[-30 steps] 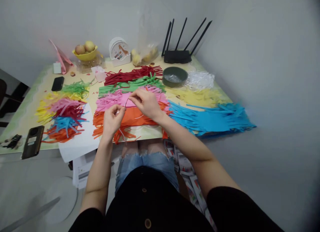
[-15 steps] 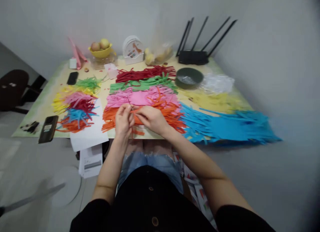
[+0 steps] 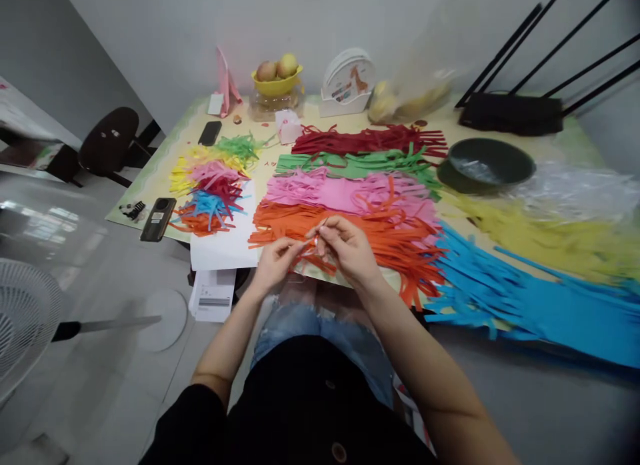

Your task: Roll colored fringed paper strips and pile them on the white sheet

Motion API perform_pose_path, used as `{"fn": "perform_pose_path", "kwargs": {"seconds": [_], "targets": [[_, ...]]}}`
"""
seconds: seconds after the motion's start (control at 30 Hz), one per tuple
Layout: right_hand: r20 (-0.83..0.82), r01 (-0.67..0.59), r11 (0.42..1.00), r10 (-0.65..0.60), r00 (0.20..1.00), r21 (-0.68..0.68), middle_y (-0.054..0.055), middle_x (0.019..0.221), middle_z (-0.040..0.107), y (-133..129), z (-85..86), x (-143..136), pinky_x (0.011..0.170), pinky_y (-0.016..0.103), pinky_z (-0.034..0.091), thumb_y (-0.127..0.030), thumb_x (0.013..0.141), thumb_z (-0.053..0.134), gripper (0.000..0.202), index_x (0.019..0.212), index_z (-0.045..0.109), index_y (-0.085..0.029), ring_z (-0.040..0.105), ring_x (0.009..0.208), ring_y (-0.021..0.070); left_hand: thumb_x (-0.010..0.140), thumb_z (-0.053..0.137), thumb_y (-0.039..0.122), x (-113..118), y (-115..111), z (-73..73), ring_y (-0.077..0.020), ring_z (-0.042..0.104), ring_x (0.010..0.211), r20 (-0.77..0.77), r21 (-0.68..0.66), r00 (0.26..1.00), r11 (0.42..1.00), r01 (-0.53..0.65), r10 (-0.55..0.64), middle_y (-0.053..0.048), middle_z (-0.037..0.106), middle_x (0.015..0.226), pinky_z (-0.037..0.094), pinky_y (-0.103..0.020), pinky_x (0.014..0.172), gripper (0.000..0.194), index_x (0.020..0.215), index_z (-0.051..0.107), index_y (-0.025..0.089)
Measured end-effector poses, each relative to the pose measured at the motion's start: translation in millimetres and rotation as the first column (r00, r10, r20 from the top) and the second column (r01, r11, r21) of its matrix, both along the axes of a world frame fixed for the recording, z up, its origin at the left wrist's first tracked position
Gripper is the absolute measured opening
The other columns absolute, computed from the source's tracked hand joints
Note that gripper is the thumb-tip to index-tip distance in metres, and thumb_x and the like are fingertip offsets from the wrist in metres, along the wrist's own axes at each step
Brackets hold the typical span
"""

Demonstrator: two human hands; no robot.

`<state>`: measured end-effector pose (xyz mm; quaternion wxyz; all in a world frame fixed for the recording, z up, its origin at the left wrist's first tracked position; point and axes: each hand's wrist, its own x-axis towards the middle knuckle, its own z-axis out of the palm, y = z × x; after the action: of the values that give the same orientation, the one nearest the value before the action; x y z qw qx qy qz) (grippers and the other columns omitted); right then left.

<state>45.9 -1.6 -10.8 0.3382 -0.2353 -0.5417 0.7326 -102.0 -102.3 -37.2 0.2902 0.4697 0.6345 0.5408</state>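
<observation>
My left hand (image 3: 276,263) pinches an orange strip at the table's front edge. Close on its right, my right hand (image 3: 346,246) has its fingertips pressed together on a thin piece of the same orange material. Both are in front of the orange fringed sheet (image 3: 300,218). Behind that lie pink (image 3: 335,190), green (image 3: 350,165) and dark red (image 3: 360,139) fringed sheets. The blue sheet (image 3: 565,311) and the yellow one (image 3: 555,241) spread to the right. Short multicoloured strips (image 3: 213,201) form bunches on the left, partly over white paper (image 3: 220,251).
Two phones (image 3: 159,219) lie on the left of the table. Along the back stand a yellow fruit bowl (image 3: 277,86), a white holder (image 3: 345,103) and a black router (image 3: 513,113). A dark round bowl (image 3: 490,161) sits at right; a fan (image 3: 25,318) stands on the floor at left.
The view has turned left, so the table appears further right and the fan has come into view. My hands have shifted relative to each other and remain near the orange sheet.
</observation>
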Motion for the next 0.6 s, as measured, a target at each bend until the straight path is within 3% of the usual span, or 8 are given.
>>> {"fn": "perform_pose_path", "kwargs": {"seconds": [0.03, 0.1, 0.2, 0.27, 0.33, 0.43, 0.53, 0.6], "targets": [[-0.017, 0.008, 0.998, -0.009, 1.000, -0.066, -0.003, 0.070, 0.062, -0.3, -3.3, -0.4, 0.043, 0.020, 0.039, -0.055, 0.076, 0.076, 0.040, 0.084, 0.055, -0.022, 0.048, 0.048, 0.0080, 0.093, 0.059, 0.041, -19.2, -3.8, -0.2, -0.0222, 0.062, 0.090, -0.202, -0.015, 0.978, 0.998, -0.053, 0.049, -0.009, 0.070, 0.089, 0.047, -0.035, 0.083, 0.028, 0.082, 0.071, 0.018], [-0.023, 0.044, 0.993, -0.047, 0.999, -0.112, -0.006, 0.065, 0.056, 0.8, -9.1, -0.5, 0.041, 0.018, 0.036, -0.055, 0.074, 0.078, 0.044, 0.086, 0.052, -0.023, 0.045, 0.046, 0.0066, 0.094, 0.054, 0.025, -61.2, -10.8, 1.4, -0.0294, 0.058, 0.111, -0.585, -0.078, 0.790, 0.956, -0.281, 0.185, -0.015, 0.069, 0.111, 0.041, -0.044, 0.097, 0.021, 0.091, 0.074, 0.018], [-0.018, 0.052, 0.992, -0.054, 0.998, -0.112, -0.010, 0.057, 0.043, 2.4, -16.1, -1.7, 0.039, 0.017, 0.030, -0.057, 0.074, 0.077, 0.045, 0.088, 0.052, -0.023, 0.033, 0.042, 0.0047, 0.092, 0.047, 0.013, -115.2, -17.8, 3.6, -0.0381, 0.053, 0.118, -0.866, -0.262, 0.501, 0.842, -0.471, 0.011, -0.023, 0.066, 0.118, 0.036, -0.050, 0.095, 0.027, 0.099, 0.073, 0.014], [-0.022, 0.045, 0.992, -0.048, 0.999, -0.114, -0.011, 0.054, 0.037, 2.5, -19.7, -3.2, 0.039, 0.017, 0.028, -0.059, 0.075, 0.076, 0.045, 0.089, 0.052, -0.023, 0.028, 0.041, 0.0049, 0.092, 0.045, 0.012, -138.1, -19.3, 3.0, -0.0400, 0.052, 0.118, -0.897, -0.316, 0.434, 0.810, -0.494, -0.085, -0.025, 0.067, 0.114, 0.035, -0.051, 0.093, 0.029, 0.095, 0.073, 0.012], [-0.017, 0.059, 0.992, -0.062, 0.998, -0.112, -0.011, 0.053, 0.034, 2.5, -22.5, -4.3, 0.039, 0.018, 0.026, -0.061, 0.074, 0.077, 0.047, 0.090, 0.053, -0.024, 0.027, 0.042, 0.0057, 0.090, 0.050, 0.014, -154.0, -19.0, 2.2, -0.0380, 0.054, 0.113, -0.883, -0.290, 0.468, 0.831, -0.475, -0.041, -0.021, 0.069, 0.104, 0.035, -0.049, 0.092, 0.023, 0.087, 0.073, 0.014], [0.019, 0.075, 0.994, -0.074, 0.997, -0.079, -0.011, 0.053, 0.030, 3.5, -25.2, -4.6, 0.039, 0.018, 0.023, -0.063, 0.074, 0.076, 0.048, 0.090, 0.054, -0.023, 0.027, 0.044, 0.0067, 0.083, 0.067, 0.027, -177.8, -18.1, 8.1, -0.0273, 0.058, 0.092, -0.689, -0.037, 0.655, 0.888, -0.458, 0.309, -0.008, 0.068, 0.080, 0.040, -0.044, 0.089, 0.013, 0.077, 0.071, 0.016], [0.041, 0.060, 0.998, -0.059, 0.997, -0.031, -0.010, 0.055, 0.031, 5.2, -26.7, -5.4, 0.040, 0.019, 0.023, -0.064, 0.076, 0.074, 0.048, 0.091, 0.053, -0.024, 0.027, 0.045, 0.0072, 0.081, 0.070, 0.049, -208.5, -21.5, 30.8, -0.0206, 0.057, 0.083, -0.384, 0.214, 0.723, 0.817, -0.536, 0.575, -0.001, 0.064, 0.075, 0.044, -0.043, 0.086, 0.031, 0.078, 0.069, 0.018], [0.049, 0.056, 0.998, -0.055, 0.997, -0.004, -0.010, 0.055, 0.032, 6.2, -27.9, -6.7, 0.041, 0.020, 0.024, -0.065, 0.077, 0.072, 0.048, 0.091, 0.052, -0.024, 0.028, 0.045, 0.0074, 0.084, 0.060, 0.062, -227.7, -26.4, 54.9, -0.0241, 0.059, 0.096, -0.301, 0.222, 0.776, 0.832, -0.509, 0.555, -0.001, 0.064, 0.082, 0.044, -0.046, 0.088, 0.040, 0.086, 0.067, 0.023]]}}
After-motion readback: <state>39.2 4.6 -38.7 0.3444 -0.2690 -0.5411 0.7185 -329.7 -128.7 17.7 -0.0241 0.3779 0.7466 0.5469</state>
